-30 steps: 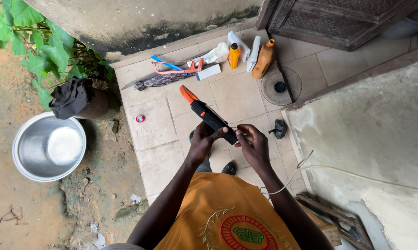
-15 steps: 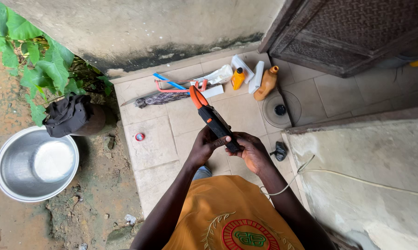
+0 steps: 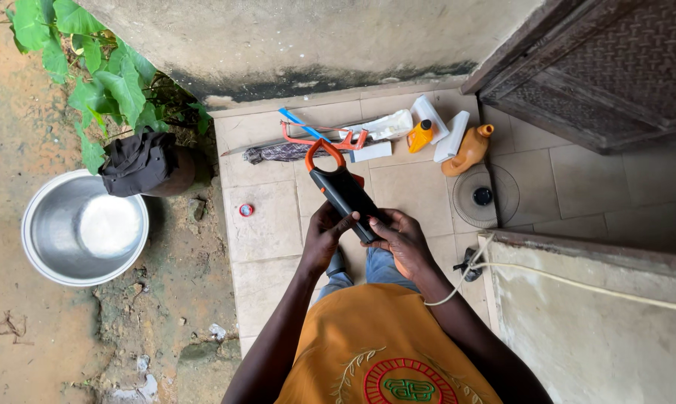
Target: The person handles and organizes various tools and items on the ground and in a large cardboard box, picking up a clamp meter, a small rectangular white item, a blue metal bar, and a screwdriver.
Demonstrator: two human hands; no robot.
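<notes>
We hold a black clamp meter [image 3: 344, 193] with an orange jaw loop at its far end, out in front of our chest and above the tiled floor [image 3: 267, 224]; our left hand [image 3: 324, 238] wraps the near end of the body from the left, fingers clenched on it with the thumb laid across the face; our right hand [image 3: 403, 241] closes on the same near end from the right, fingers curled under and around it, so both hands are grasping the meter. We judge the main risk to be a slip; the grip sits wholly on the lower end while the long body and the orange loop stick out unsupported, so a loosened thumb could let it tip forward and fall onto the hard tiles. Below and beyond lie a hacksaw [image 3: 319, 137] with an orange frame, a yellow bottle [image 3: 420, 137], a brown jug [image 3: 469, 152], white packets and a round fan grille [image 3: 486, 197]; a dropped meter could strike any of these, or knock a bottle over. A pale cable [image 3: 547, 278] runs from near our right forearm along the wall top at the right; we think a wide elbow move could snag it. A steel basin [image 3: 83, 228] sits well apart on the dirt at the left, beside a dark cloth over a pot [image 3: 143, 161]; neither seems in the way.
</notes>
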